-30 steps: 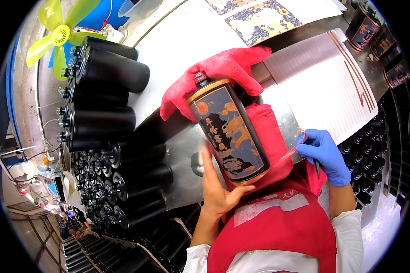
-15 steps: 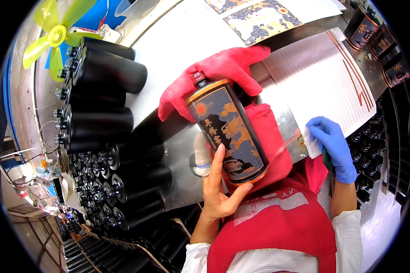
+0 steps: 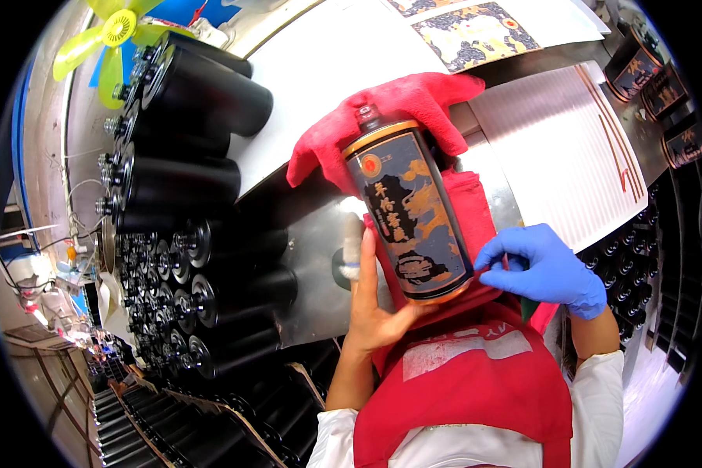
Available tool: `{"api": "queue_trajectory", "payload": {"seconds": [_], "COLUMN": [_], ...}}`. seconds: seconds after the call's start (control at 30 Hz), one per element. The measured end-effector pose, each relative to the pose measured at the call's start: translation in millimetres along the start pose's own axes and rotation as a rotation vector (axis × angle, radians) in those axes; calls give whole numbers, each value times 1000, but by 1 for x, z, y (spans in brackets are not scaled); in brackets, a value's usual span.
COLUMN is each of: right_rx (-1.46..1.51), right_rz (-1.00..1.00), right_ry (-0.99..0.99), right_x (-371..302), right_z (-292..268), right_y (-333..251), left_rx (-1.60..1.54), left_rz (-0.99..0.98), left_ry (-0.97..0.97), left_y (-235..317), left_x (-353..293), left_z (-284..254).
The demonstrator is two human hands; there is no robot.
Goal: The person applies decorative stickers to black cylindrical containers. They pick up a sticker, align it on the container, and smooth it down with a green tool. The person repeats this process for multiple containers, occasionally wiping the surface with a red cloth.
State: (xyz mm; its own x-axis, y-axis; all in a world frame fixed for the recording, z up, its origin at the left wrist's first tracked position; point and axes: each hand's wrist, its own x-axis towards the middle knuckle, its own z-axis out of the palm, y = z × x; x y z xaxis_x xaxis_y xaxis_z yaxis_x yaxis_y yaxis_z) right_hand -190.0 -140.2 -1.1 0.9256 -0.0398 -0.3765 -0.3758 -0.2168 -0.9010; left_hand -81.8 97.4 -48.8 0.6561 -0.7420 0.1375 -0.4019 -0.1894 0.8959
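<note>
A black bottle with gold rims, a grey, black and gold patterned front and a small neck lies tilted on a red cloth. My left hand is bare apart from a pale finger cover. It holds the bottle from the lower left, fingers along the side and thumb by the base. At the bottle's lower right edge is my right hand in a blue glove, its thumb and fingertips pinched together. Whatever sits between those fingertips is too small to make out. Something dark green shows under the right wrist.
Plain black bottles crowd the left side. On the right lie white sheets with thin brown strips. Patterned sheets are at the back. Decorated bottles stand far right. A yellow-green fan is at the upper left.
My right hand has moved left from the white sheets to the bottle's lower right edge. My left hand stays at the bottle, its fingers shifted from the front toward the side.
</note>
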Motion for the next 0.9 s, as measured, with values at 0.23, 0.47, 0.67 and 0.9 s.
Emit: {"api": "queue_trajectory", "payload": {"seconds": [0.23,0.47,0.67,0.9], "right_rx": [25,133,142,150], "right_rz": [-6,87,116,162], "right_ry": [-116,-201,-151,-108], "right_x": [-12,-24,-23,-24], "right_z": [-22,-43,-41,-46], "right_y": [-27,-43,-50,-33], "left_rx": [124,-258,-393,-645], "left_rz": [202,60,-9,46], "left_ry": [164,-78,-102,-20], "left_y": [0,-12,-18,-13], "left_x": [-3,-5,-5,0], "left_z": [5,-2,2,5]}}
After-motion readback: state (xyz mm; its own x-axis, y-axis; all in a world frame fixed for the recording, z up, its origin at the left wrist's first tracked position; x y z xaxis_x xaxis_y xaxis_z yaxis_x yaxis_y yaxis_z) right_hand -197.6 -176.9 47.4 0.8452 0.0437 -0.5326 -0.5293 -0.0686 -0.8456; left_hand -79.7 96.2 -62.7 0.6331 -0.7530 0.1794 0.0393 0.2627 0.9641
